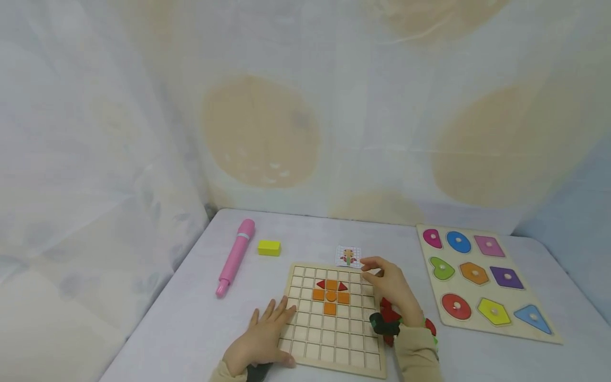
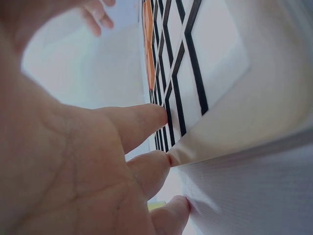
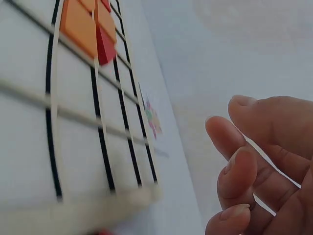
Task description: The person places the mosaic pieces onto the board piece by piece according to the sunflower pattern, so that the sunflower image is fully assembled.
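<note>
Pale wood makes up the grid board [image 1: 334,318] near the table's [image 1: 181,323] front edge, with flat orange and red tiles [image 1: 331,293] set in its upper squares. From the head view I see my left hand [image 1: 262,339] lying flat, fingers spread, on the board's left edge, and my right hand [image 1: 389,284] at its far right corner, fingers loosely curled, beside a small pattern card [image 1: 348,256]. Only the left wrist view shows fingertips [image 2: 159,115] touching the board's rim. On the right wrist view, the curled fingers [image 3: 234,166] hold nothing.
</note>
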